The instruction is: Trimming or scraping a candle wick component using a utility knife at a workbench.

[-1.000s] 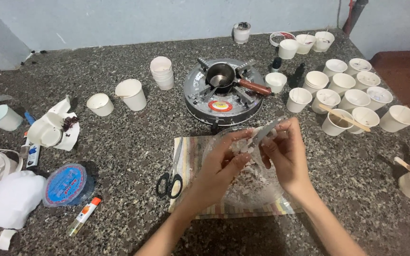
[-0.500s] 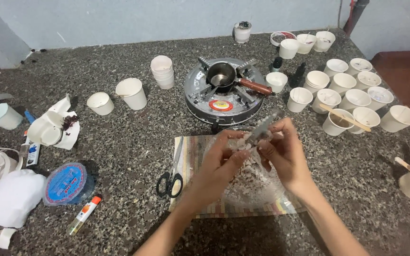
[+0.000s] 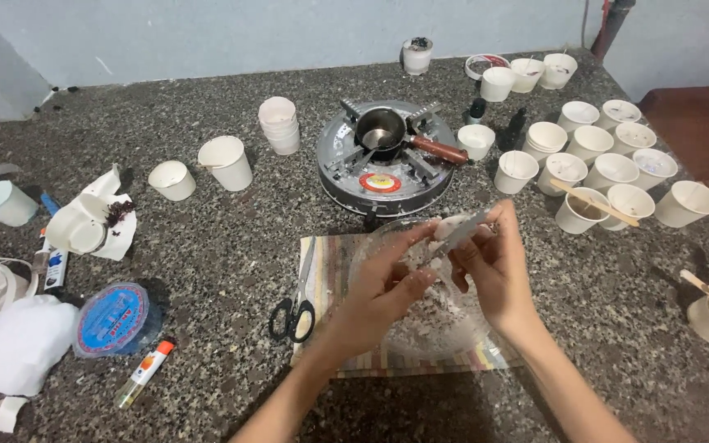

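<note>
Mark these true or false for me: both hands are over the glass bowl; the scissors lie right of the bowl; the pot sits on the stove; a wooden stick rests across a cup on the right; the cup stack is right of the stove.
1. Both hands, left hand and right hand, are over the bowl: true.
2. Scissors lie right of the bowl: false, left of it.
3. Pot sits on the stove: true.
4. Stick rests across a cup on the right: true.
5. Cup stack is right of the stove: false, left.
</note>
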